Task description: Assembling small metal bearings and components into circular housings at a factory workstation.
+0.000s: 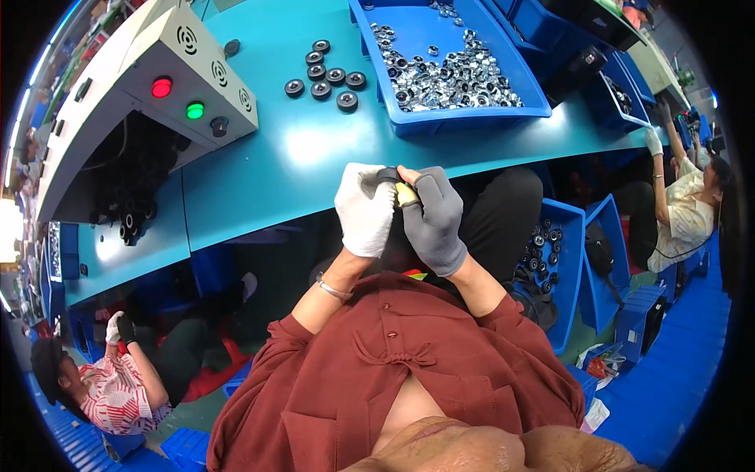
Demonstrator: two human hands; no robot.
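Note:
In front of my chest, just off the table's near edge, my hands meet. My left hand [366, 211], in a white glove, is closed on a small black wheel [387, 175], partly hidden by the fingers. Against it presses my right hand [435, 222], in a grey glove with a bare fingertip showing, its fingers curled. A yellow patch [406, 194] shows between the hands; whether it is tape or part of a glove I cannot tell. Several black wheels with metal centres [320, 90] lie on the table beyond.
A blue tray [472, 119] of shiny metal parts stands at the back right of the turquoise table [259, 177]. A white machine [216, 102] with red and green buttons is on the left. A blue bin [572, 275] of wheels sits right. Co-workers sit on both sides.

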